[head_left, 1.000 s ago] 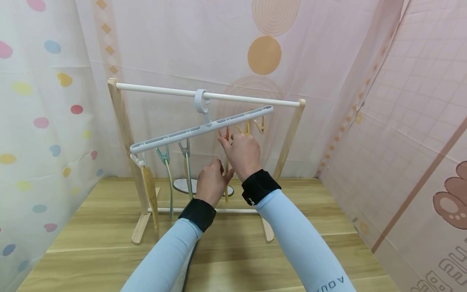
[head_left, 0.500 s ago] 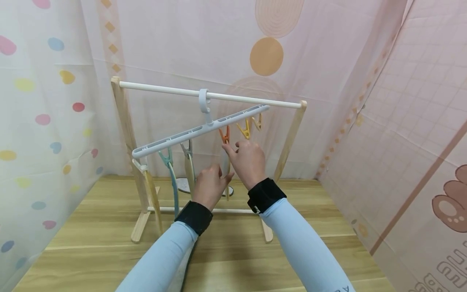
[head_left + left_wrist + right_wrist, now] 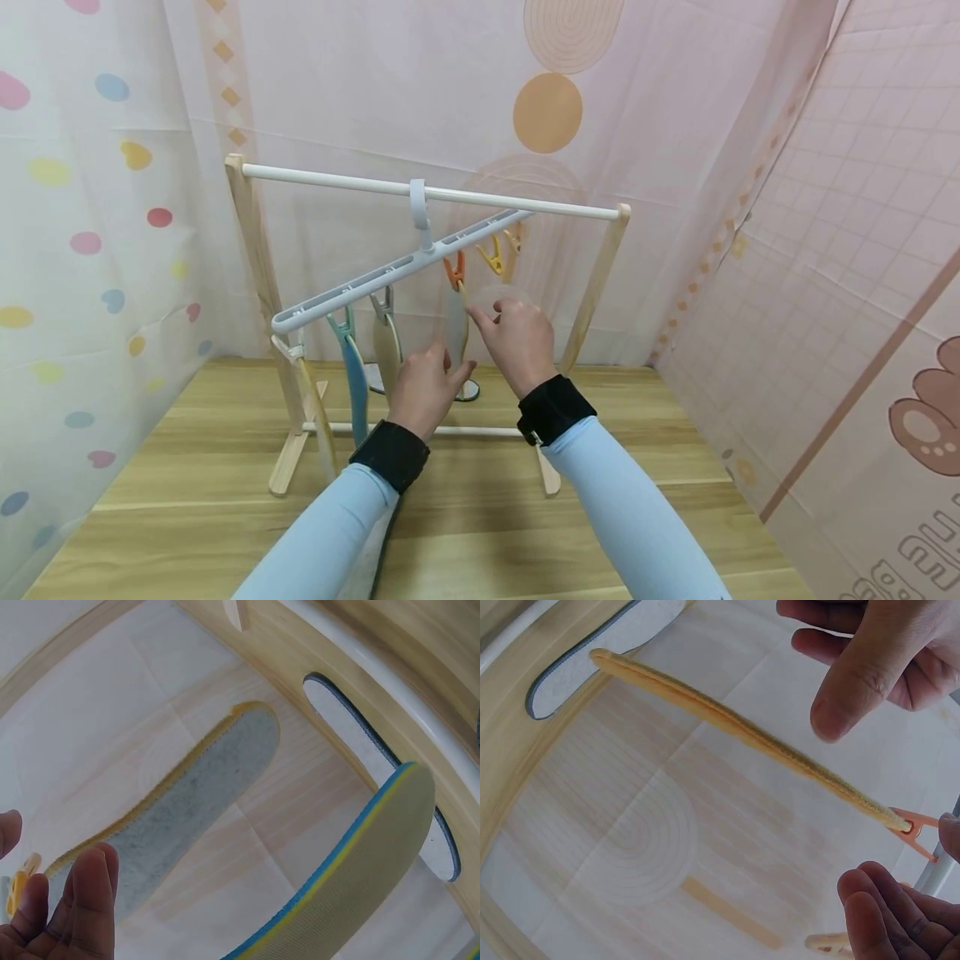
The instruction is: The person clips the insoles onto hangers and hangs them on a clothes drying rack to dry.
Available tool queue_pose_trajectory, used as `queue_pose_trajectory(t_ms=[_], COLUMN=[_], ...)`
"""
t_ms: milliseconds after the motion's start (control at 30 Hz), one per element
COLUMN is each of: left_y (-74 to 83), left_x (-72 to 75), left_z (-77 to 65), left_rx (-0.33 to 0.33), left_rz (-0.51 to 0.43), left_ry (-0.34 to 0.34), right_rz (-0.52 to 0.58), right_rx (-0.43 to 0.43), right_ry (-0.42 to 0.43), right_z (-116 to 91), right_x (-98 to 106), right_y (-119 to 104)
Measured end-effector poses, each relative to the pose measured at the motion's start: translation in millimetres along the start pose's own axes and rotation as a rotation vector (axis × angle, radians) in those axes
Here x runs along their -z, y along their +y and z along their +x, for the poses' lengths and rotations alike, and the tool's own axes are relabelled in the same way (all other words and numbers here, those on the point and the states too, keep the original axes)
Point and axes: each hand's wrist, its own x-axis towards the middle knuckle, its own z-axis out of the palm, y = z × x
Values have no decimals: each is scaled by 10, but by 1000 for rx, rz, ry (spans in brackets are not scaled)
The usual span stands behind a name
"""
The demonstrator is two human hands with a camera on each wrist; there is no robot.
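Note:
A grey insole with a yellow edge [image 3: 199,791] hangs from an orange clothespin [image 3: 454,268] on the tilted pale-grey clip hanger [image 3: 356,290]. My right hand [image 3: 517,337] is just right of this insole, below the clothespin, with relaxed fingers. My left hand [image 3: 427,383] is lower and to its left, thumb and fingers apart. Both wrist views show a gap between the hands and the insole. To the left hang a tan insole [image 3: 386,350] on a grey clothespin, a blue one [image 3: 355,383] on a teal clothespin, and a yellowish one [image 3: 318,408] on a white clothespin.
The hanger hooks over the white rail [image 3: 330,179] of a wooden rack [image 3: 258,250]. A yellow clothespin [image 3: 492,257] and a tan clothespin [image 3: 513,239] hang without insoles at right. A dark-edged white insole [image 3: 356,739] lies behind the rack; another dark-edged piece [image 3: 384,533] lies under my left forearm.
Both hands have drawn away from the orange clothespin and its insole, the right one down and rightward, the left one slightly down and leftward. The hanger has turned a little, with its insoles swinging.

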Motion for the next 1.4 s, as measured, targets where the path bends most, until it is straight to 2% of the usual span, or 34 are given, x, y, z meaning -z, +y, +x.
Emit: queue_pose_trajectory(t_ms=[333,467,700,867,1133,1267,1400], left_y=[-34,-37,-58,-104,-208,-248,-289], left_x=[33,31,27,27,67,77,82], left_z=[-87,-128,-228,-295,-340,-352,-366], left_rx=[26,55,104,87,40,1,-38], left_rz=[7,3,5,27,34,32,18], left_ry=[-34,-63,-110,-111,-119,-132,-140], right_rz=[2,20,36,11,-103,-175,-198], right_rx=[-22,-64,-117,-141,-137,-119,-155], right_ry=[-50,-84,-96,-128,-113,-106,-142], right_z=[-99,-176,-337,-444,-620,-709,-800], right_x=[-14,-27,-93,-142,-180,-216,-250], right_y=[72,109,184,225,206,204,189])
